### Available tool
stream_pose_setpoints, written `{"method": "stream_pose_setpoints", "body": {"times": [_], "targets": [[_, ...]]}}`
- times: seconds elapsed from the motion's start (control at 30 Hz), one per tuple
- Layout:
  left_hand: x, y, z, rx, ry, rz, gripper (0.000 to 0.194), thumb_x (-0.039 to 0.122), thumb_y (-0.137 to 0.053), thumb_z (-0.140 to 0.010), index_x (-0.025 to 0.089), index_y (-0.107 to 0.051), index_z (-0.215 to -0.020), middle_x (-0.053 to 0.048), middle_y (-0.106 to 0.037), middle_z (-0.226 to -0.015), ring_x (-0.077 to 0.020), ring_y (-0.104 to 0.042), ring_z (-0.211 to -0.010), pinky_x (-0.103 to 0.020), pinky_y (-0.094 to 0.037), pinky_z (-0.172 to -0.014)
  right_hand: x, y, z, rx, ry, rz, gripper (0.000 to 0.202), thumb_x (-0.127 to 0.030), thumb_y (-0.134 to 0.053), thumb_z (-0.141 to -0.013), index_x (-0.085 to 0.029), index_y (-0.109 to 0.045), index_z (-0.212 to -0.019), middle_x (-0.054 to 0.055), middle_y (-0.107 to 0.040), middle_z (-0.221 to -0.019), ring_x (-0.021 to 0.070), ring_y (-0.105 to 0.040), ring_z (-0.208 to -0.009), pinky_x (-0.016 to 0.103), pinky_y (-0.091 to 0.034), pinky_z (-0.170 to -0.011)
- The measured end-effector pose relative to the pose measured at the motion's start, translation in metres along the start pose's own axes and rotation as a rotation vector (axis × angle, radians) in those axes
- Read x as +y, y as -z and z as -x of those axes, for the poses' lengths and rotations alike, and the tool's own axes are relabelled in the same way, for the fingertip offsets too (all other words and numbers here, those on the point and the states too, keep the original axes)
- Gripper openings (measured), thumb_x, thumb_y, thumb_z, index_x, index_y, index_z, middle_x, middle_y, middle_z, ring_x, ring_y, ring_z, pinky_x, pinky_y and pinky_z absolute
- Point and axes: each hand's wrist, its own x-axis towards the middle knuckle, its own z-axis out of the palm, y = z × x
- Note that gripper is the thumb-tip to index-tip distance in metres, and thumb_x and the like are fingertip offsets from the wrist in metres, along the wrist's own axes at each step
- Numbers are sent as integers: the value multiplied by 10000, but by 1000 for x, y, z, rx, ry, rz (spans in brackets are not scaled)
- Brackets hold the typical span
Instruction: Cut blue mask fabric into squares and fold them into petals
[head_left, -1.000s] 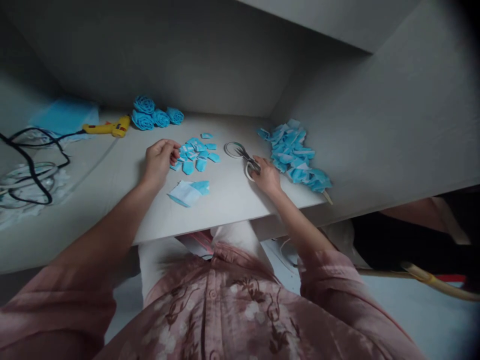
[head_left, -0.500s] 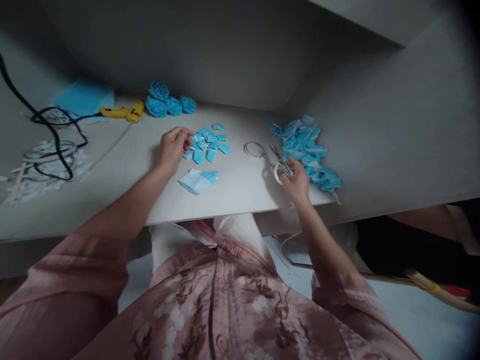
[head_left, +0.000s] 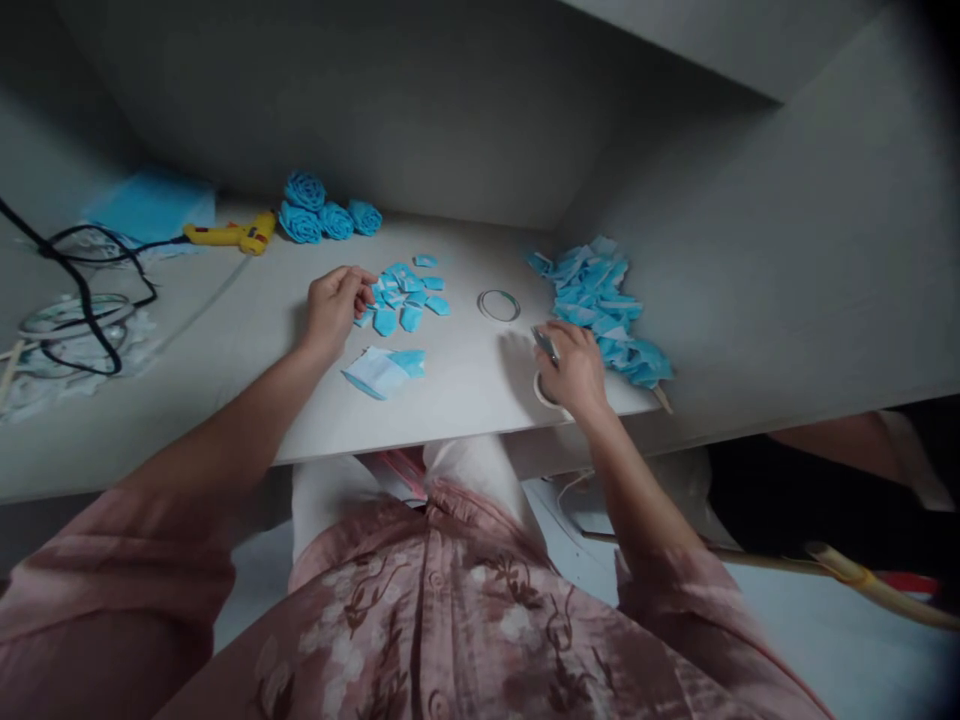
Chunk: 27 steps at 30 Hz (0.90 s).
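Observation:
At the left edge of a small heap of blue cut petals (head_left: pixel 405 287), my left hand (head_left: pixel 334 305) is closed, thumb and fingertips together. Whatever it pinches is hidden. My right hand (head_left: pixel 574 368) is wrapped round a pair of scissors (head_left: pixel 546 346), mostly covered by the fingers. Beneath that hand lies a roll of white tape (head_left: pixel 547 394), partly hidden. Close to me on the table rests a folded piece of pale blue and white fabric (head_left: pixel 379 374). A thin wire ring (head_left: pixel 499 306) lies between the petals and the right hand.
Crumpled blue strips (head_left: pixel 596 290) are piled against the right panel. Several blue fabric roses (head_left: pixel 322 208) stand at the back, beside a yellow glue gun (head_left: pixel 232 234) with a black cord (head_left: pixel 86 300). Blue sheets (head_left: pixel 154 205) are stacked at the back left. Another person's arm (head_left: pixel 832 452) shows at right.
My right hand has turned, so the scissors' blades now show less and sit tucked by the fingers. My left hand stays by the petals. The whole view has shifted slightly.

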Motion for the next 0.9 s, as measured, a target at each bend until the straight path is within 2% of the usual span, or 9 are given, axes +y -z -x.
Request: {"method": "stream_pose_setpoints", "body": {"times": [0.13, 0.27, 0.37, 0.47, 0.53, 0.57, 0.63, 0.77, 0.9], "targets": [[4, 0, 3, -1, -11, -2, 232, 208, -595, -965, 147, -693, -764, 15, -591, -599, -71, -467, -500, -180, -341, -491, 2, -18, -39, -96, 97, 4, 423, -221, -527, -990, -98, -721, -1346, 200, -708, -1398, 365, -626, -1276, 503, -479, -1120], [5, 0, 5, -8, -22, -17, 211, 201, -584, -924, 148, -708, -762, 15, -601, -593, -85, -479, -502, -195, -363, -494, 6, -34, -68, -240, 155, 38, 364, -265, -579, -1007, -117, -736, -1301, 197, -723, -1375, 349, -635, -1265, 463, -490, -1079], [4, -2, 11, -69, -94, -91, 213, 256, -603, -906, 154, -757, -801, -18, -686, -661, -116, -587, -576, -215, -420, -527, -1, -38, -79, -319, 174, 65, 232, -250, -605, -1010, -131, -773, -1116, 173, -790, -1190, 316, -693, -1158, 417, -503, -1024], [7, -6, 22, -172, -291, -241, 268, 340, -616, -928, 169, -822, -916, -94, -824, -938, -192, -746, -857, -252, -514, -652, -24, -31, -77, -365, 282, 37, 170, -234, -616, -1029, -169, -770, -997, 110, -826, -979, 249, -757, -942, 440, -467, -1104], [10, -8, 30, -283, -422, -323, 290, 338, -628, -926, 180, -840, -1045, -121, -827, -1167, -241, -760, -1085, -277, -558, -733, -45, -21, -69, -340, 423, -2, 159, -253, -633, -1040, -188, -768, -986, 82, -834, -953, 225, -771, -881, 479, -424, -1178], [12, -9, 34, -345, -465, -349, 308, 334, -636, -921, 184, -838, -1100, -125, -811, -1243, -250, -755, -1131, -283, -569, -739, -55, -14, -65, -323, 509, -35, 157, -267, -640, -1043, -189, -764, -985, 70, -833, -937, 220, -775, -885, 478, -415, -1194], [15, -11, 41, -463, -509, -375, 349, 329, -647, -913, 179, -826, -1172, -133, -797, -1289, -233, -776, -1039, -281, -575, -700, -74, -1, -58, -246, 636, -125, 194, -300, -613, -1066, -186, -756, -1004, 55, -827, -926, 207, -776, -890, 469, -418, -1198], [14, -15, 50, -631, -462, -362, 358, 271, -638, -902, 180, -817, -1198, -84, -848, -1015, -154, -725, -740, -259, -551, -673, -96, 24, -54, -73, 688, -273, 230, -317, -572, -1089, -192, -740, -996, 33, -817, -907, 178, -765, -848, 445, -448, -1159], [13, -19, 54, -628, -381, -283, 211, 284, -662, -882, 179, -839, -928, -48, -779, -776, -144, -663, -693, -250, -489, -646, -93, 38, -50, 79, 663, -356, 181, -290, -588, -1079, -196, -724, -1153, 71, -828, -1075, 211, -767, -1031, 425, -497, -1092]]}}
